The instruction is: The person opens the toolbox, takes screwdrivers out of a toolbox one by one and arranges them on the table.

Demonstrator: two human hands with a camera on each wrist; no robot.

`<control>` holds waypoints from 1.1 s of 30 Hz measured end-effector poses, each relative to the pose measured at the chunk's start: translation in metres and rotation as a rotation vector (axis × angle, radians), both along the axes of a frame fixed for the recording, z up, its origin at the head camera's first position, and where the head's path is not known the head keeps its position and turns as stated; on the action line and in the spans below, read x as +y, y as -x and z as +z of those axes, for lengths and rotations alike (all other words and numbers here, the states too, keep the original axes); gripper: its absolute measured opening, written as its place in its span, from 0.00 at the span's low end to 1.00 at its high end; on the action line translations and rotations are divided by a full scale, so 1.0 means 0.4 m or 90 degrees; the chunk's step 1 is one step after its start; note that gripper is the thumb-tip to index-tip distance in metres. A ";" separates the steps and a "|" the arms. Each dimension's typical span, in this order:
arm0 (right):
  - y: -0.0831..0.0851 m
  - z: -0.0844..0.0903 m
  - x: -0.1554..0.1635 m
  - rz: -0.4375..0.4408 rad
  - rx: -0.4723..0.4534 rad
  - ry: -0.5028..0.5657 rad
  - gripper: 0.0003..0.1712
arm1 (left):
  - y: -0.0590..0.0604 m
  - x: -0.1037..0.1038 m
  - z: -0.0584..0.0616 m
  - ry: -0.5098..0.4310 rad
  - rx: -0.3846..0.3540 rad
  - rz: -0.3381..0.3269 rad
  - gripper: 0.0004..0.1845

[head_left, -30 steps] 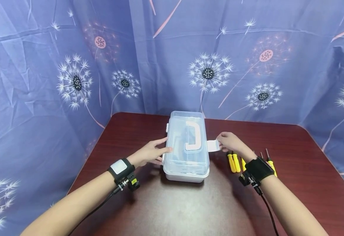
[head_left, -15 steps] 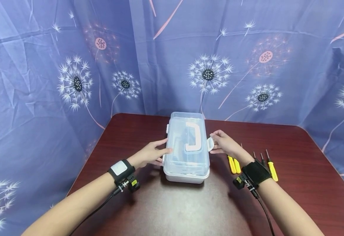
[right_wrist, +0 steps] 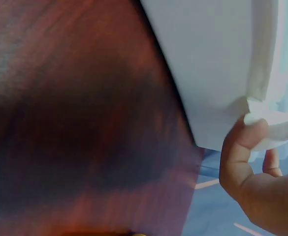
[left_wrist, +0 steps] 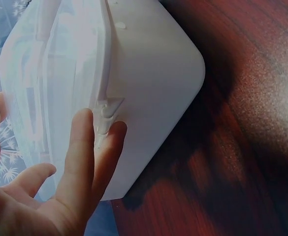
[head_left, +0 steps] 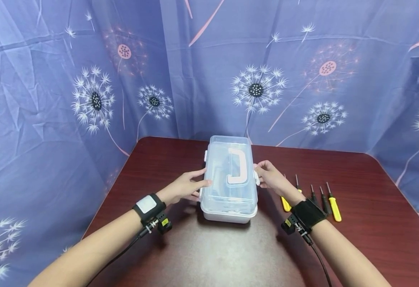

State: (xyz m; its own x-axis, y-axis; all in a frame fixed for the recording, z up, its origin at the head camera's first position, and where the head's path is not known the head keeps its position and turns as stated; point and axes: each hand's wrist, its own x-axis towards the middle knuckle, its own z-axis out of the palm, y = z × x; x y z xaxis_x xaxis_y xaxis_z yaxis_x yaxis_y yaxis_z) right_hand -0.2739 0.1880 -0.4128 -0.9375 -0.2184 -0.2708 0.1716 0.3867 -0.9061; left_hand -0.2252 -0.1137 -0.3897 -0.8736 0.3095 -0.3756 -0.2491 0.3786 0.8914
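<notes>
A plastic toolbox [head_left: 218, 195] with a clear lid, white base and white carry handle [head_left: 244, 167] stands on the table, lid down. My left hand [head_left: 185, 186] rests against its left side, fingers extended; in the left wrist view, two fingertips [left_wrist: 115, 135] touch beside a hinge [left_wrist: 107, 115]. At the right side, my right hand [head_left: 273, 178] pinches the white latch [head_left: 256, 177] between thumb and fingers. The right wrist view shows the latch [right_wrist: 279, 128] tilted out from the wall, with a fingertip at either end.
To the right, partly behind the right wrist, lie several screwdrivers, including a yellow-handled one [head_left: 334, 208] and a black-handled one [head_left: 325, 204]. The dark red table [head_left: 152, 159] ends at a blue dandelion-print curtain [head_left: 202, 79].
My right hand has moved left toward the toolbox, swinging the latch from sticking out sideways to close against the wall. The left hand and toolbox stay in place.
</notes>
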 end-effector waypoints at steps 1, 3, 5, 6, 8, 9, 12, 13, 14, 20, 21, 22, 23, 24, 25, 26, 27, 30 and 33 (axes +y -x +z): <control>-0.001 -0.004 -0.001 -0.008 0.003 -0.004 0.17 | 0.000 0.000 0.000 0.001 0.001 -0.001 0.37; -0.005 -0.012 -0.003 -0.024 0.008 -0.006 0.17 | -0.001 0.001 0.000 0.000 0.000 0.001 0.37; -0.007 -0.020 -0.004 -0.039 0.010 0.002 0.17 | -0.003 0.003 0.002 -0.001 -0.003 0.001 0.37; -0.006 -0.024 -0.004 -0.044 0.008 0.011 0.17 | -0.003 0.003 0.002 -0.001 -0.004 0.001 0.37; -0.004 -0.030 0.000 -0.049 -0.007 0.044 0.15 | -0.004 0.004 0.002 -0.002 -0.005 0.000 0.37; -0.003 -0.032 0.003 -0.049 -0.015 0.062 0.13 | -0.004 0.004 0.002 -0.002 -0.004 -0.001 0.37; 0.001 -0.036 0.009 -0.041 -0.041 0.100 0.09 | -0.004 0.002 0.000 -0.001 -0.001 -0.003 0.37; 0.001 -0.035 0.011 -0.037 -0.046 0.105 0.08 | -0.004 0.001 -0.001 -0.001 -0.001 -0.003 0.37; 0.000 -0.034 0.012 -0.031 -0.048 0.101 0.09 | -0.004 0.001 -0.001 -0.001 -0.001 -0.004 0.37; 0.005 -0.025 0.023 0.006 -0.056 0.059 0.14 | -0.004 -0.001 0.000 -0.003 -0.001 -0.004 0.37; 0.006 -0.023 0.025 0.010 -0.060 0.055 0.15 | -0.004 -0.001 0.001 -0.003 -0.001 -0.005 0.37; 0.007 -0.021 0.028 0.016 -0.063 0.050 0.16 | -0.003 0.000 0.001 -0.004 -0.002 -0.005 0.37; 0.009 -0.021 0.030 0.020 -0.068 0.047 0.17 | -0.002 0.000 0.001 -0.005 -0.002 -0.005 0.37; 0.011 -0.019 0.033 0.025 -0.073 0.044 0.18 | -0.001 0.000 0.001 -0.005 -0.003 -0.005 0.37; 0.012 -0.018 0.034 0.027 -0.077 0.040 0.20 | -0.001 0.000 0.001 -0.006 -0.004 -0.005 0.37; 0.014 -0.017 0.034 0.026 -0.085 0.036 0.21 | 0.001 -0.001 0.001 -0.005 -0.005 -0.006 0.38; 0.016 -0.015 0.034 0.025 -0.094 0.034 0.23 | 0.001 -0.002 0.002 -0.002 -0.006 -0.005 0.38; 0.017 -0.010 0.035 0.020 -0.121 0.027 0.30 | 0.002 -0.002 0.001 0.007 -0.008 0.000 0.38; 0.020 -0.002 0.029 0.013 -0.147 0.026 0.34 | 0.001 -0.001 0.001 0.011 -0.009 0.003 0.38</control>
